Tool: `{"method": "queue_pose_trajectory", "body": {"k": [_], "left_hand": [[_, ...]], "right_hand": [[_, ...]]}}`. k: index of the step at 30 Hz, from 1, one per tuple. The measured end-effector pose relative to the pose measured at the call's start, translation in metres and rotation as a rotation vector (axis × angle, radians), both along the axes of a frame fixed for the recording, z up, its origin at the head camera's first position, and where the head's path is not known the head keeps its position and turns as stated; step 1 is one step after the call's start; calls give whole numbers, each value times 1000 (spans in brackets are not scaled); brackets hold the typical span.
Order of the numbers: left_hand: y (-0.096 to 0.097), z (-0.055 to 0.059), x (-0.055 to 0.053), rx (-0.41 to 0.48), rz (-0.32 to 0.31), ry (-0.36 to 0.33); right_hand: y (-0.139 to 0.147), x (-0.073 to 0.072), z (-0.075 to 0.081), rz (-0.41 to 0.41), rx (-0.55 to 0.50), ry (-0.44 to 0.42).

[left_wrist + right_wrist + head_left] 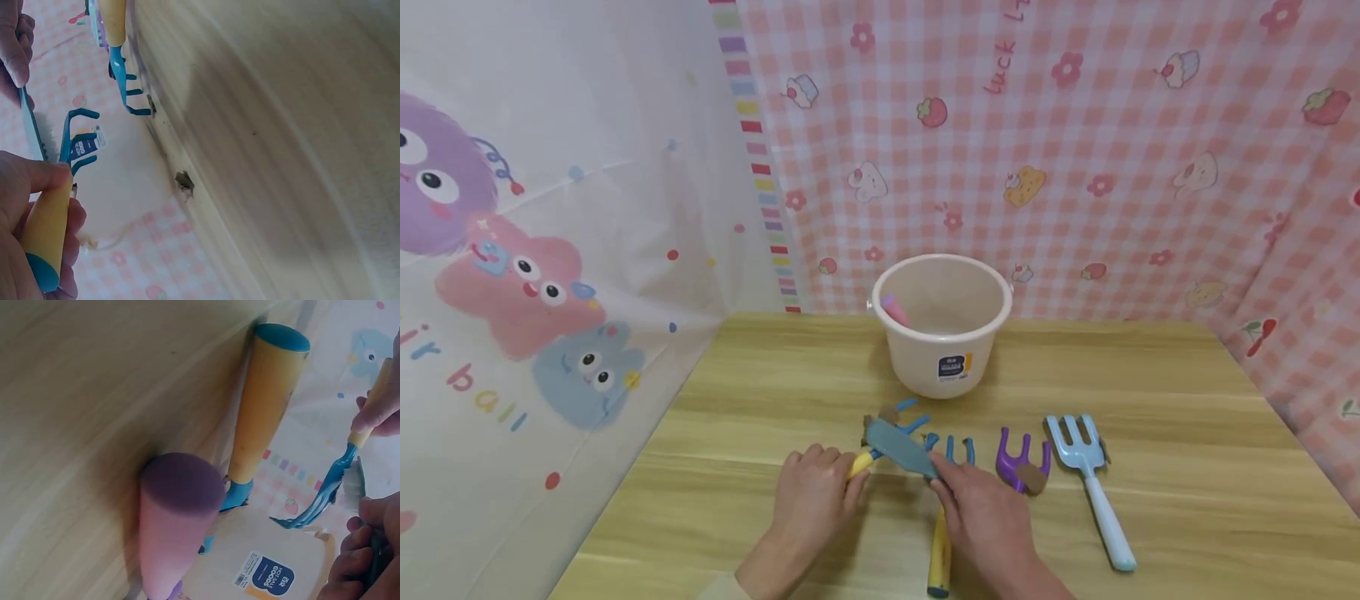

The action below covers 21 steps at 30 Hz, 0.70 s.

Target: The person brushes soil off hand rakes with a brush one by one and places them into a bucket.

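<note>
My left hand (pixel 816 500) grips the yellow handle of a small blue garden rake (pixel 47 225), its tines pointing toward the bucket. My right hand (pixel 988 512) holds a teal scrub brush (pixel 898 447). White bristles on the brush (pixel 354 487) lie against or very close to the rake's neck in the right wrist view. In the head view the brush hides part of the rake. A second blue rake with a yellow handle (pixel 939 554) lies on the table below the right hand. Beside it is a purple rake (pixel 1015 458) with a pink handle (pixel 175 531).
A white bucket (pixel 940 358) stands behind the hands, a pink-and-purple item (pixel 893 308) inside it. A light blue garden fork (pixel 1101 500) lies at the right on the wooden table (pixel 715 467). Brown bits (pixel 184 182) lie on the tabletop. Printed curtains hang behind and left.
</note>
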<state>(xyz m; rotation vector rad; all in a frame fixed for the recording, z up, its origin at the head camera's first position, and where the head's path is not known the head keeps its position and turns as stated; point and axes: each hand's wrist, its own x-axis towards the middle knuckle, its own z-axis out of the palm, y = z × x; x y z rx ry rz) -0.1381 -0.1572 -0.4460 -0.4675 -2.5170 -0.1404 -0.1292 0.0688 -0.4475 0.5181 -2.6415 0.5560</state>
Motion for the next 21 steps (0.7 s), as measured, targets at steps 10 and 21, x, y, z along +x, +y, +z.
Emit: {"method": "queue_pose_trajectory", "body": {"k": [10, 21], "left_hand": [[-6, 1, -1, 26, 19, 33], [-4, 3, -2, -34, 21, 39]], "right_hand": [[8, 0, 0, -56, -61, -96], [-5, -2, 3, 20, -11, 21]]}}
